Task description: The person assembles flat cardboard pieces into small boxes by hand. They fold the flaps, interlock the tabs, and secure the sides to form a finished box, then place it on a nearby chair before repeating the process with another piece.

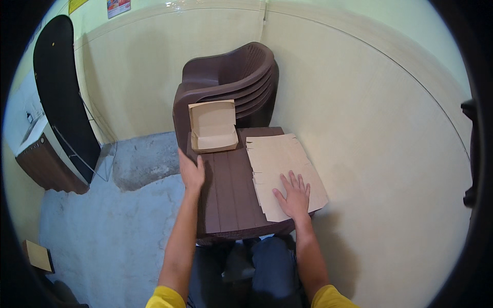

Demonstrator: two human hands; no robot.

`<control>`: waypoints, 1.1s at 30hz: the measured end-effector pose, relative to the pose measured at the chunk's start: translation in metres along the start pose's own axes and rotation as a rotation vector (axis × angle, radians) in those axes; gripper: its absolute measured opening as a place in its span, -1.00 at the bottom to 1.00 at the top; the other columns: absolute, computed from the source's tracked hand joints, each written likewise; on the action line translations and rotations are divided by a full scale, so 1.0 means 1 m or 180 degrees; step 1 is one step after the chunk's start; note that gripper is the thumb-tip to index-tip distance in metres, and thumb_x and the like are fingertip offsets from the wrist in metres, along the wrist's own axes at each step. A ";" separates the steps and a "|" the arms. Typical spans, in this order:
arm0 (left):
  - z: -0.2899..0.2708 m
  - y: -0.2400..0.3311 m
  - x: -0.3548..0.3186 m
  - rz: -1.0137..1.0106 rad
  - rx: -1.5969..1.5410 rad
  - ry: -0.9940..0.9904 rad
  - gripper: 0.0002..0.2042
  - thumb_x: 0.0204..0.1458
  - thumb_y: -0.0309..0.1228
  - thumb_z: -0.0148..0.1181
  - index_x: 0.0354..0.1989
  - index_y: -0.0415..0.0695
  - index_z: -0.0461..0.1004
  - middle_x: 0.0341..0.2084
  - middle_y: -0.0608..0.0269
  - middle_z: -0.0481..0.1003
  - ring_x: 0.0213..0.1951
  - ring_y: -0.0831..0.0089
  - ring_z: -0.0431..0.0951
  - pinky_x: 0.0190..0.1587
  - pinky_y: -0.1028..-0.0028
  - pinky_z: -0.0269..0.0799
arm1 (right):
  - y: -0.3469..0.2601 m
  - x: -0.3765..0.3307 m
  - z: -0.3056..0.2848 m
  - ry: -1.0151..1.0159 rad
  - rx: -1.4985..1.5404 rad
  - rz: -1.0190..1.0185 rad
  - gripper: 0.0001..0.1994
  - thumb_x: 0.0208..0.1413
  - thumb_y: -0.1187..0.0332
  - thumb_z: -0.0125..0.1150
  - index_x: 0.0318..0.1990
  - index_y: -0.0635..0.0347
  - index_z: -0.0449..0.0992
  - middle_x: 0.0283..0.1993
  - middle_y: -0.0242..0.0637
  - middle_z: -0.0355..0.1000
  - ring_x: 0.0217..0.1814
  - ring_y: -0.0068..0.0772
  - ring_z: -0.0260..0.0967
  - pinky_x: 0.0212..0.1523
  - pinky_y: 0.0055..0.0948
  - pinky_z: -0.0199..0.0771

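My right hand (295, 197) lies flat with spread fingers on flat, slotted cardboard box blanks (277, 161), which seem to be stacked. They cover the right side of a brown slatted table (223, 200) and overhang its right edge. My left hand (192, 172) is at the table's left edge, fingers stretched out and thumb apart, holding nothing; whether it touches the edge I cannot tell. Beyond it, at the table's far left corner, stands a folded cardboard box (213, 126) with its lid raised and nothing visible inside.
Stacked brown plastic armchairs (231, 77) stand behind the table. A cream wall (390, 154) runs close along the right. To the left, a tall black panel (64, 92) leans near a brown and white cabinet (51, 159). A small box-like object (38, 256) is at lower left.
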State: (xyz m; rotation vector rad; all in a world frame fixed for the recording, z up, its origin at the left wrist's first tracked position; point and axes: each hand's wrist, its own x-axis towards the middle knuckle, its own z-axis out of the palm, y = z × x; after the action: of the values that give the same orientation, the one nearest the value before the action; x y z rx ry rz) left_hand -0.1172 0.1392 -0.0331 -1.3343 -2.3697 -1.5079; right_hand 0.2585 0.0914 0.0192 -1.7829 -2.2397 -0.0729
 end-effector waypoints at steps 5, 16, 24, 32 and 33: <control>-0.072 0.076 -0.171 0.0134 -0.1529 -0.1121 -0.38 0.30 -0.27 0.37 0.47 -0.28 0.39 0.34 -0.21 0.48 0.36 -0.17 0.51 0.45 0.03 0.39 | -0.015 -0.017 -0.018 0.0144 -0.0185 0.0002 -0.38 0.39 -0.25 0.22 0.48 -0.24 0.59 0.64 -0.17 0.33 0.58 0.10 0.24 0.51 0.29 0.09; -0.119 0.098 -0.221 0.1847 -0.0410 -0.1686 -0.55 0.03 -0.13 0.64 0.11 0.03 0.78 0.31 0.28 0.63 0.37 0.10 0.52 0.39 0.06 0.42 | -0.030 -0.056 -0.031 0.0085 0.0337 -0.0175 -0.48 0.34 -0.09 0.34 0.39 -0.22 0.67 0.59 -0.22 0.40 0.46 0.04 0.29 0.45 0.14 0.19; -0.184 0.063 -0.233 0.2179 -0.0550 -0.1120 -0.73 0.09 -0.41 0.54 -0.01 -0.02 0.76 0.05 0.40 0.74 0.15 0.28 0.68 0.31 0.10 0.48 | -0.074 -0.096 -0.039 -0.0153 0.0726 -0.0574 -0.55 0.30 0.02 0.40 0.26 -0.07 0.74 0.55 -0.29 0.46 0.47 0.04 0.31 0.47 0.12 0.23; -0.243 0.029 -0.238 0.1629 -0.0578 -0.0630 -0.74 0.03 -0.58 0.50 -0.09 -0.08 0.73 -0.08 0.25 0.72 0.04 0.14 0.69 0.19 0.13 0.52 | -0.152 -0.099 -0.016 -0.0536 0.1185 -0.1475 -0.55 0.38 -0.05 0.30 0.17 0.07 0.76 0.46 -0.14 0.54 0.50 0.00 0.36 0.48 0.08 0.29; -0.245 0.025 -0.235 0.1549 -0.0564 -0.0574 -0.74 0.03 -0.59 0.50 -0.09 -0.09 0.73 -0.08 0.24 0.72 0.04 0.14 0.69 0.17 0.13 0.52 | -0.157 -0.096 -0.013 -0.0580 0.1212 -0.1522 -0.53 0.40 -0.06 0.29 0.19 0.08 0.75 0.46 -0.10 0.53 0.52 0.04 0.36 0.50 0.08 0.30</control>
State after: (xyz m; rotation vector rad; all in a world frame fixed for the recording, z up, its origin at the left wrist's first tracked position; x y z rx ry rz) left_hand -0.0478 -0.1909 0.0110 -1.9795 -1.8209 -1.5183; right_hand 0.1290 -0.0399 0.0293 -1.0779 -2.5480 0.4079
